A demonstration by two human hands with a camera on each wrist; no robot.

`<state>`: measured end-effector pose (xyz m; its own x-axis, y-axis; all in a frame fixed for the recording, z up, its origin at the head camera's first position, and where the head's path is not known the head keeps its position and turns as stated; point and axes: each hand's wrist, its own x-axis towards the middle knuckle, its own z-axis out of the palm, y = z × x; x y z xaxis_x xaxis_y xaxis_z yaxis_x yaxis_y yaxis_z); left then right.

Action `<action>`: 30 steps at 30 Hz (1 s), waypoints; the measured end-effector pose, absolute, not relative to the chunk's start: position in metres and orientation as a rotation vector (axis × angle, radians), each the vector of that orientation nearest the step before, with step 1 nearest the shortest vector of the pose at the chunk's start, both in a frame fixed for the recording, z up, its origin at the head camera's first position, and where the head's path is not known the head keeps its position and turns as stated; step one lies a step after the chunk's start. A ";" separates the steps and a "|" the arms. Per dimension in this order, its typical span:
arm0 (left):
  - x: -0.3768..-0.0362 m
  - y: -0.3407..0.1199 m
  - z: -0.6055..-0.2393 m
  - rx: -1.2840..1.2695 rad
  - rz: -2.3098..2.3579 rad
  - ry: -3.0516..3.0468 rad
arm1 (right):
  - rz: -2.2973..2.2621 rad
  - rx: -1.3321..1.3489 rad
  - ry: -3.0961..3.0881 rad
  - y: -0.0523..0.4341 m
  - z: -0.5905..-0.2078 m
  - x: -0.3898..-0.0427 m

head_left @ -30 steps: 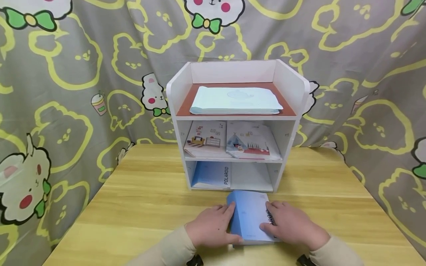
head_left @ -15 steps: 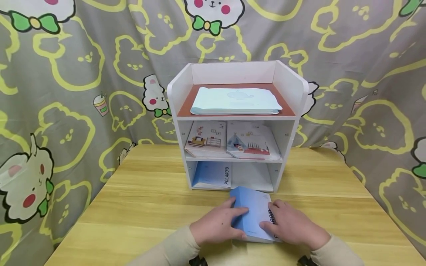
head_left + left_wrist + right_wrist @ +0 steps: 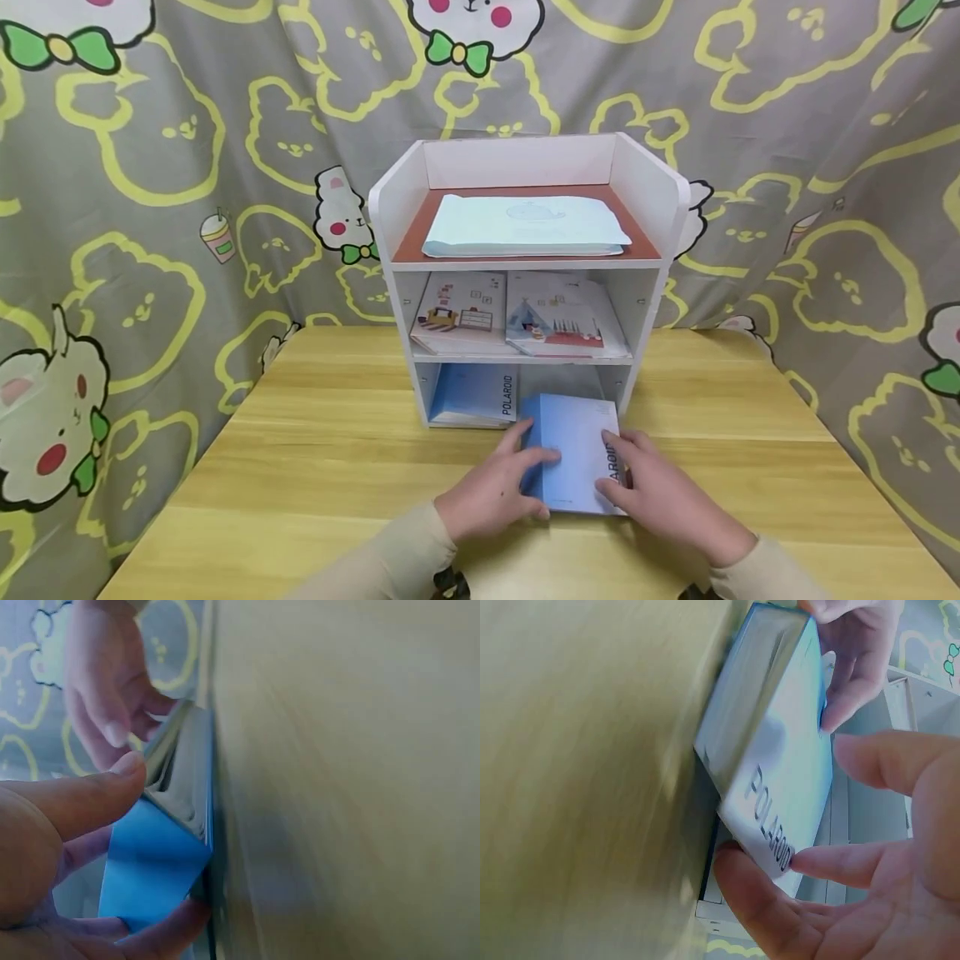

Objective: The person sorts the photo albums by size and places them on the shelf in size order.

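A blue book (image 3: 573,450) with POLAROID on its spine lies on the wooden table (image 3: 300,467), its far end at the mouth of the white shelf unit's (image 3: 667,208) bottom right compartment. My left hand (image 3: 517,475) grips its left edge, thumb on the cover. My right hand (image 3: 637,479) holds the spine side. The left wrist view shows my left hand (image 3: 60,825) with thumb and fingers around the blue book (image 3: 154,862). The right wrist view has my right hand (image 3: 870,862) pinching the blue book (image 3: 780,750) at the lettered spine.
Another blue Polaroid book (image 3: 476,392) lies in the bottom left compartment. Two illustrated booklets (image 3: 461,312) (image 3: 562,321) fill the middle shelf, and a pale flat packet (image 3: 525,225) lies on top. A patterned curtain (image 3: 150,167) hangs behind the table.
Both hands have slid the blue book away from me across the table, until its far end reaches the shelf's bottom right opening.
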<state>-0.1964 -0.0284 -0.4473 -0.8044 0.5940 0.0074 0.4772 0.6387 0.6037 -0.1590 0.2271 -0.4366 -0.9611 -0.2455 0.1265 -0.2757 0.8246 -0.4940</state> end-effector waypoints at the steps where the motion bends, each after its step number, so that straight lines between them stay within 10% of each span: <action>1: -0.199 -0.027 -0.448 0.885 0.884 2.669 | 0.798 0.422 -2.938 0.227 -0.437 -0.160; 20: -0.214 -0.034 -0.434 1.050 0.625 2.867 | 0.582 0.496 -2.898 0.234 -0.421 -0.171; 30: -0.196 -0.040 -0.427 1.324 0.166 2.685 | 0.774 1.093 -3.060 0.231 -0.419 -0.162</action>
<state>-0.1959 -0.0404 -0.4272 -0.6019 0.7946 -0.0795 0.7787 0.6061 0.1619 -0.1618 0.2310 -0.4195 -0.7681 -0.6396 -0.0310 -0.5479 0.6815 -0.4852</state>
